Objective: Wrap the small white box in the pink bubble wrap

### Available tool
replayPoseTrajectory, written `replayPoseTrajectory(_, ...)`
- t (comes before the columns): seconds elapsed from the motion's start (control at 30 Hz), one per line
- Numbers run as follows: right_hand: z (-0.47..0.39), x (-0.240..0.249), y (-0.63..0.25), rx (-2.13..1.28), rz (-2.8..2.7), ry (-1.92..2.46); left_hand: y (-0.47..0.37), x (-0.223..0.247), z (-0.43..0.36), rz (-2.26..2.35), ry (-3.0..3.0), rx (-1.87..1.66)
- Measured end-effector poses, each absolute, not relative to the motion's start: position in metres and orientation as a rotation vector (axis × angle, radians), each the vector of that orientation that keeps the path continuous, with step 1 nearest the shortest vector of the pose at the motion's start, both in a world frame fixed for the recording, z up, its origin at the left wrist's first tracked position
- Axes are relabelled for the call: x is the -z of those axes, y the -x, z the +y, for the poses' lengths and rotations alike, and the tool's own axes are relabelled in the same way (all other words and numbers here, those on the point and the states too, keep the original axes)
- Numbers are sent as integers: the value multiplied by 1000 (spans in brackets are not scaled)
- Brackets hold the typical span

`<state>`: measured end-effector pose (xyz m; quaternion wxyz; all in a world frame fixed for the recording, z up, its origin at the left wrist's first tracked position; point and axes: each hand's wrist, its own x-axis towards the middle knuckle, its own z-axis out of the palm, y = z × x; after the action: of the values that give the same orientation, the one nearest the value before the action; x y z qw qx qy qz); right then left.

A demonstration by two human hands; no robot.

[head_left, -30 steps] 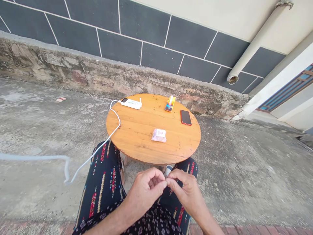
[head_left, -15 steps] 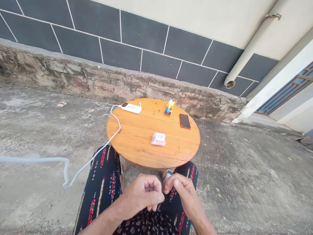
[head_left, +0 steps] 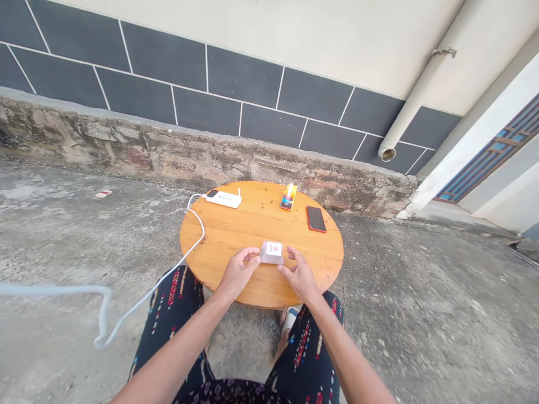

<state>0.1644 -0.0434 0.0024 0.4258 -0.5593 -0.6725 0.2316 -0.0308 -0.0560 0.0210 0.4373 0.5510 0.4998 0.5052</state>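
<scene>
Nearest you, your dark patterned trousers [head_left: 168, 303] spread to either side, and a light shoe [head_left: 290, 318] shows just below the near edge of the round wooden surface [head_left: 236, 230]. Over that near part of the surface, your left hand [head_left: 238, 274] and right hand [head_left: 300, 275] flank a small pale packet [head_left: 272, 252] with a white printed label on top. Each grip is parted, thumb away from fingers; the fingertips lie right at the packet's two sides — whether they touch it, you cannot tell.

Beyond your right hand lies a phone [head_left: 316, 219] with a red edge and a dark screen. Farther back stands a yellow, orange and blue tape dispenser [head_left: 288, 196], and at the back left a white device [head_left: 223, 198], its white cable [head_left: 54, 290] trailing off the surface to the left. Past these — concrete ground [head_left: 400, 280] with a red-and-white scrap [head_left: 104, 194], then a rough stone footing [head_left: 189, 151], dark tiles [head_left: 164, 62] and a slanting pipe [head_left: 408, 112].
</scene>
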Motion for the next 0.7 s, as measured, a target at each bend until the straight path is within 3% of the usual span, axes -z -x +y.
replayPoseTrajectory(0.33,-22,11,-155,-602,-1818,1374,15,7,-15,1242,-1528,-1274)
replayPoseTrajectory(0.7,-4,-29,-165,-289,-2057,1235,19,9,-24,1233,-1577,-1296)
